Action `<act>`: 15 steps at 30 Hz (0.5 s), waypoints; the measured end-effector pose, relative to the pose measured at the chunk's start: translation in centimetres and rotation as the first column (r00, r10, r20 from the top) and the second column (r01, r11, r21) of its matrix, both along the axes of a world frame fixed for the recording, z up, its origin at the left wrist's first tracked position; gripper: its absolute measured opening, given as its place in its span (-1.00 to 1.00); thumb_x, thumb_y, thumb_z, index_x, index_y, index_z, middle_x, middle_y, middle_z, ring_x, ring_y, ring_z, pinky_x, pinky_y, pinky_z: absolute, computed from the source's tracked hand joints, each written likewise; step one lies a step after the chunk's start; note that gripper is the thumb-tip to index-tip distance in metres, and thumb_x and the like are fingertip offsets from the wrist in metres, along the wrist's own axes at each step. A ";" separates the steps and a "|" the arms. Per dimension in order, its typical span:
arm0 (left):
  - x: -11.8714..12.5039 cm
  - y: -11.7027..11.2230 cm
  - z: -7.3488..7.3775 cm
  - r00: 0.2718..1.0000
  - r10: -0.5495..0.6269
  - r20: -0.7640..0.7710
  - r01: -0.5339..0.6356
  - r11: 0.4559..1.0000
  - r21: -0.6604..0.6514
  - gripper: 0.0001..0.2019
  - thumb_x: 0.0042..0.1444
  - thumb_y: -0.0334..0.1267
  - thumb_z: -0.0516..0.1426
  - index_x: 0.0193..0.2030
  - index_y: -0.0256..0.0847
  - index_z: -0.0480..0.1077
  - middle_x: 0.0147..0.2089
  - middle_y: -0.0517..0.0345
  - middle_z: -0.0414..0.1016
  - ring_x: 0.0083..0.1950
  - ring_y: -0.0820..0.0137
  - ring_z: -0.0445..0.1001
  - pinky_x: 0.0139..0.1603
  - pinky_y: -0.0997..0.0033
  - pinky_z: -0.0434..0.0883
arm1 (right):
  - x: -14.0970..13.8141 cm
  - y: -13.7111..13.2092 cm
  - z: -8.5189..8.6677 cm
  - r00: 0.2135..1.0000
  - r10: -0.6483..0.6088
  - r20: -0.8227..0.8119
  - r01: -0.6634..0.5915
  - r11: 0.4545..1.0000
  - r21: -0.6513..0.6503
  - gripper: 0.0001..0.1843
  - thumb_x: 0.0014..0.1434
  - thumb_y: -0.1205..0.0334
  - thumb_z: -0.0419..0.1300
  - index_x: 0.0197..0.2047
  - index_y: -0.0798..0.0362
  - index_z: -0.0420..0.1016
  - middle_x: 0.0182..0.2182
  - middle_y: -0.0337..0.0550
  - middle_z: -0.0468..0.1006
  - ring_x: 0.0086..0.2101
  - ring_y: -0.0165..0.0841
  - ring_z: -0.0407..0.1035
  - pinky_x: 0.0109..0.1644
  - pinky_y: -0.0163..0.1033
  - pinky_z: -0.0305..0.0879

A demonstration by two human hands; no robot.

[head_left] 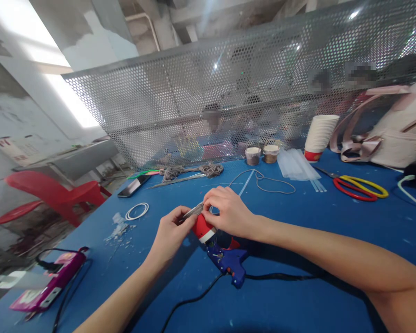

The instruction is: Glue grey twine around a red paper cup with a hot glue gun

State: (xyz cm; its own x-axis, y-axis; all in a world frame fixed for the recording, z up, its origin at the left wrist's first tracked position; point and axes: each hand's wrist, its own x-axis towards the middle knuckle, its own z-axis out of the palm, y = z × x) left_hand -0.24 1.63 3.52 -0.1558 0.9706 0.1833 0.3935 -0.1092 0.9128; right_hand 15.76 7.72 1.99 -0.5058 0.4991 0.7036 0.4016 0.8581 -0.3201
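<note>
A red and white paper cup [203, 227] is held tilted in front of me, with grey cord [195, 211] wound around its upper part. My left hand [175, 231] is closed on the cup's left side, thumb near the cord's edge. Fingers bent, my right hand [225, 210] pinches at the cord on the cup's right side; its fingertips partly hide the contact. Behind that hand, a loose length of the cord [275, 191] loops over the table. Just below the cup lies a blue glue gun [227, 262], its nozzle end close to the cup's white rim.
Scissors [358, 187], stacked paper cups [321, 136], glue sticks [298, 165] and two cord-wrapped cups [253, 156] stand or lie behind. Cord bundles [194, 172], a phone [133, 186], a white ring [137, 211] and a purple power strip [50, 282] lie leftward. A perforated metal screen [180, 101] borders the blue table.
</note>
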 end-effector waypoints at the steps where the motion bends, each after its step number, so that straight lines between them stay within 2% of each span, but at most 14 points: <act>1: 0.0 0.0 0.0 1.000 0.003 -0.004 -0.003 1.000 0.001 -0.82 -0.11 -0.16 0.18 -0.54 -0.23 0.39 -0.61 0.32 0.31 -0.53 0.49 0.25 -0.51 0.52 0.20 | 0.0 0.0 0.0 1.000 0.006 -0.005 -0.006 1.000 -0.017 -0.87 0.07 0.41 0.23 -0.49 0.10 0.42 -0.32 -0.16 0.55 -0.27 -0.32 0.34 -0.17 -0.22 0.11; 9: -0.4 -0.1 0.1 1.000 -0.009 -0.024 0.009 1.000 -0.009 -0.83 -0.09 -0.19 0.13 -0.59 -0.21 0.31 -0.61 0.32 0.25 -0.53 0.49 0.20 -0.49 0.51 0.15 | 0.2 0.1 0.5 0.998 0.036 -0.061 -0.046 0.982 -0.186 -0.86 0.04 0.42 0.25 -0.48 0.08 0.37 -0.33 -0.19 0.51 -0.25 -0.33 0.33 -0.11 -0.20 0.17; 15: -0.7 0.0 0.0 0.997 -0.078 0.004 0.078 0.997 0.018 -0.80 0.00 -0.18 0.09 -0.53 -0.22 0.37 -0.54 0.27 0.30 -0.46 0.45 0.26 -0.40 0.49 0.23 | 0.2 0.3 0.5 0.994 0.057 -0.097 -0.083 0.954 -0.287 -0.87 0.03 0.40 0.25 -0.42 0.07 0.35 -0.36 -0.22 0.45 -0.27 -0.34 0.32 -0.11 -0.19 0.21</act>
